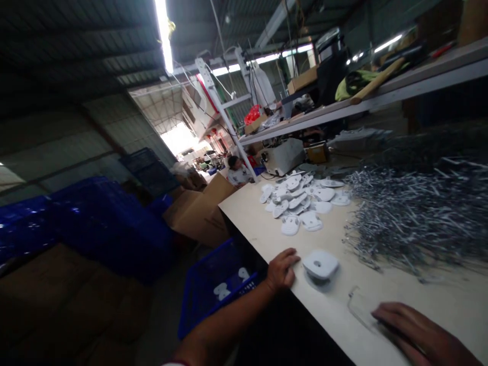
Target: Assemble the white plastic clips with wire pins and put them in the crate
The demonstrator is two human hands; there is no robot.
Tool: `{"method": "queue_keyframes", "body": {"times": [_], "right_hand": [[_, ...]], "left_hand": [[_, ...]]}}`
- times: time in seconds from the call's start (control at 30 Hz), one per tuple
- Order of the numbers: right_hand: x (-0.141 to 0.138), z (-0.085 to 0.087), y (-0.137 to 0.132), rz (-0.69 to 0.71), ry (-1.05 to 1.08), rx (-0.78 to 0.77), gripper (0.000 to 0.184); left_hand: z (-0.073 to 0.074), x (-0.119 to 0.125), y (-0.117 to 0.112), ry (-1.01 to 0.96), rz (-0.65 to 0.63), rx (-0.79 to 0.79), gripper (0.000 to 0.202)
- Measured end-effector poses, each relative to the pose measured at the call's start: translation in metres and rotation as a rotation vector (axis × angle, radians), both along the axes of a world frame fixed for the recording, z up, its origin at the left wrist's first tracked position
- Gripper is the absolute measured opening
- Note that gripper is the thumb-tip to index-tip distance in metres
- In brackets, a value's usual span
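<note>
A rounded white plastic piece (320,264) with a hole in its top sits near the front edge of the pale table (247,213). Just left of it, at the edge, is my left hand (282,268), fingers loosely bent and thumb apart, with nothing visible in it. My right hand (419,330) is low over the table at the right, its fingers together around one end of a thin bent metal wire (359,311). The wire's free end points toward the white piece. Blur hides the exact grip.
Many flat white plastic parts (299,195) lie heaped farther back, beside a large tangle of metal wires (423,208). A blue crate (202,284) holding several white parts stands below the left edge. Beyond are an open carton (202,211), a raised shelf (366,96) and a seated person (237,173).
</note>
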State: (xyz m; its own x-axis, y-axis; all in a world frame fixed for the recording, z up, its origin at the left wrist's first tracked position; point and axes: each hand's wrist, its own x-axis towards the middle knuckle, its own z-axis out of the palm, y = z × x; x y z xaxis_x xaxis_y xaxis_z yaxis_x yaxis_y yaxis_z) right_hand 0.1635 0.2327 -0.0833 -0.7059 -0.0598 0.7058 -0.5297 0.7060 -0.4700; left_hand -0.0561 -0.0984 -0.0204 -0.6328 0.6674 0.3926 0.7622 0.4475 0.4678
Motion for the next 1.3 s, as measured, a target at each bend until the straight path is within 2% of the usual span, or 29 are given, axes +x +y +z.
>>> {"method": "queue_keyframes", "body": {"times": [0.13,0.23,0.43,0.63,0.73,0.8,0.9,1.0,1.13,1.23,1.3], "right_hand": [[0.011,0.056,-0.013,0.012,-0.186,-0.022,0.029],[0.009,0.073,-0.022,-0.003,-0.326,-0.010,0.027],[0.009,0.076,-0.027,-0.077,-0.334,0.040,0.031],[0.007,0.073,-0.035,-0.286,-0.279,0.073,0.036],[0.013,0.070,-0.045,-0.440,-0.260,-0.014,0.036],[0.021,0.070,-0.056,-0.593,-0.262,-0.120,0.030],[0.032,0.077,-0.073,-0.786,-0.332,-0.250,0.031],[0.030,0.090,-0.084,-0.842,-0.484,-0.267,0.039],[0.010,0.101,-0.090,-0.912,-0.697,-0.175,0.041],[-0.003,0.100,-0.091,-0.969,-0.725,-0.148,0.039],[-0.006,0.098,-0.090,-0.976,-0.699,-0.221,0.037]], "left_hand": [[0.004,-0.001,0.001,-0.010,0.020,-0.033,0.051],[0.001,-0.009,0.001,-0.001,0.004,-0.049,0.048],[-0.004,-0.016,0.003,0.016,0.020,-0.011,0.039],[-0.007,-0.020,0.003,-0.010,-0.043,0.016,0.032],[-0.008,-0.020,-0.002,-0.044,-0.111,0.035,0.032],[-0.008,-0.017,-0.007,-0.072,-0.150,0.059,0.032],[-0.004,-0.008,-0.013,-0.095,-0.195,0.082,0.030],[-0.001,0.000,-0.012,-0.088,-0.225,0.061,0.028],[-0.002,0.009,-0.003,-0.072,-0.215,0.038,0.026],[-0.003,0.017,0.005,-0.062,-0.195,0.022,0.027],[-0.002,0.021,0.007,-0.057,-0.200,-0.007,0.027]]}}
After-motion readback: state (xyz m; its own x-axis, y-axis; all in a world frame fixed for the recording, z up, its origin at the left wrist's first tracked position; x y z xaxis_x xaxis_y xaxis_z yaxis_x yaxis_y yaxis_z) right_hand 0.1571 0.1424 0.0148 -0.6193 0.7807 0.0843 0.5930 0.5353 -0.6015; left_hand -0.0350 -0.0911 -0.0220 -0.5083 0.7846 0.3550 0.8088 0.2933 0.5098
